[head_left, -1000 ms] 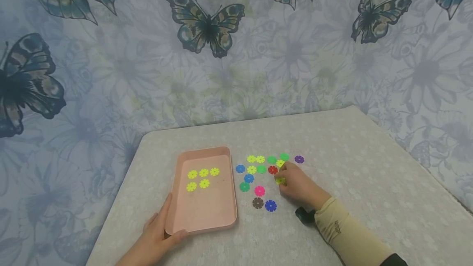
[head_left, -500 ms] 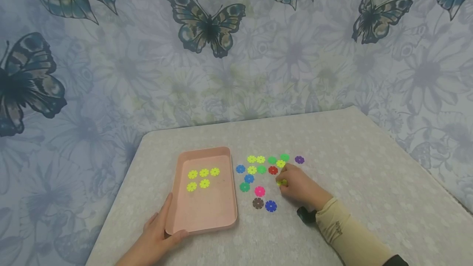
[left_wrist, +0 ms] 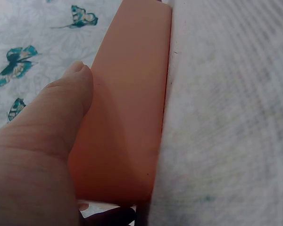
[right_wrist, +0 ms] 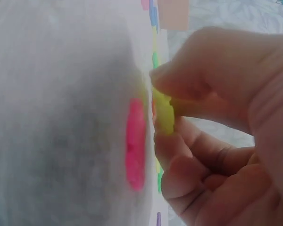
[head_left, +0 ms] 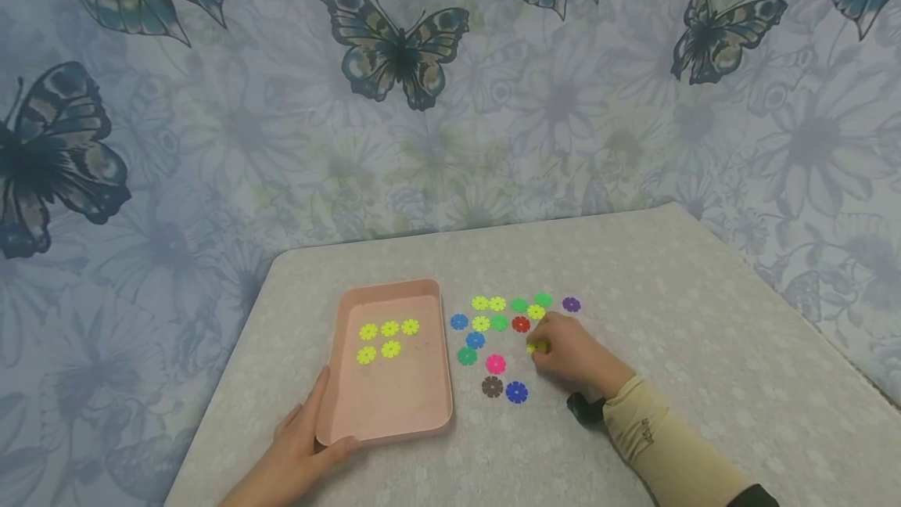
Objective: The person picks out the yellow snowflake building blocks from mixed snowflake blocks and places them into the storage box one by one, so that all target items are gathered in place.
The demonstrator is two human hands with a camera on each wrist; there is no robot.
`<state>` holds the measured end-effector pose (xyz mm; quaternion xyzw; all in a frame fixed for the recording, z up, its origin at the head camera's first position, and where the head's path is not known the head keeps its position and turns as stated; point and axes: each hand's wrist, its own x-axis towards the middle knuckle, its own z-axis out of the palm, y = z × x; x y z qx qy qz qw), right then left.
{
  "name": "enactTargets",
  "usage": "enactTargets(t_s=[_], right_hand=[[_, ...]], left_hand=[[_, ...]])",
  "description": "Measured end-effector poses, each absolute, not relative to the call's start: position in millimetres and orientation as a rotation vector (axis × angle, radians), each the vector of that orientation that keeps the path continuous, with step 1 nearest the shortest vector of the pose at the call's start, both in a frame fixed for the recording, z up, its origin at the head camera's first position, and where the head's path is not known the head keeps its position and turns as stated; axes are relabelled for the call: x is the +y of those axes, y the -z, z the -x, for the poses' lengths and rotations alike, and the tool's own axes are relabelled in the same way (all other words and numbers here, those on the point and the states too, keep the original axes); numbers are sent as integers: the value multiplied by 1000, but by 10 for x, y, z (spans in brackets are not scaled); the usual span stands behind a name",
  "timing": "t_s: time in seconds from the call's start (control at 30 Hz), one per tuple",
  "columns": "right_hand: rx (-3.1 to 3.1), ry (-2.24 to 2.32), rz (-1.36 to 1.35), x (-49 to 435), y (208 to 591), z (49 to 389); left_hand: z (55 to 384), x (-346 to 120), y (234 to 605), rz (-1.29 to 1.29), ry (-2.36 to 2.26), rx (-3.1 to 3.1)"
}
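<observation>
My left hand (head_left: 299,440) holds the near left corner of a pink tray (head_left: 383,417), thumb on its near wall and fingers along its left side. In the left wrist view the thumb (left_wrist: 68,101) lies against the tray's wall (left_wrist: 132,94). Several yellow flower-shaped plastic discs (head_left: 390,329) lie flat inside the tray. Right of it, my right hand (head_left: 573,354) pinches a yellow disc (right_wrist: 165,113) between thumb and fingers, close to the tabletop. Near that hand lie a red disc (head_left: 520,324), another yellow disc (head_left: 536,311) and a pink disc (head_left: 496,364).
Blue (head_left: 459,321), green (head_left: 467,356), brown (head_left: 492,386), dark blue (head_left: 517,392) and purple discs (head_left: 571,303) are spread over the pale tablecloth (head_left: 704,319). A butterfly-patterned wall (head_left: 563,139) rises behind the table.
The yellow disc at my right fingertips has tilted from lying nearly flat. The right hand has barely moved; the left hand and tray stay in place.
</observation>
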<state>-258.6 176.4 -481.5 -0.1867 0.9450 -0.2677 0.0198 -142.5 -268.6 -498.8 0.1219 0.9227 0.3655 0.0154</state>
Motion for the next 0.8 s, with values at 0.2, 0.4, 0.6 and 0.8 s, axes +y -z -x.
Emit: enactTargets(t_s=[0.2, 0.4, 0.6, 0.8], right_hand=[[2917, 887, 576, 1770, 4763, 2622], [2915, 996, 694, 1627, 4526, 2603], [2888, 1051, 817, 1163, 4185, 2620], [2789, 1143, 883, 584, 4116, 2645]], left_hand=[[1408, -2696, 4994, -411, -1125, 2902], [1405, -2675, 4978, -429, -1120, 2913], [1407, -2680, 4977, -433, -1127, 2928], [1416, -2682, 4960, -413, -1120, 2905]])
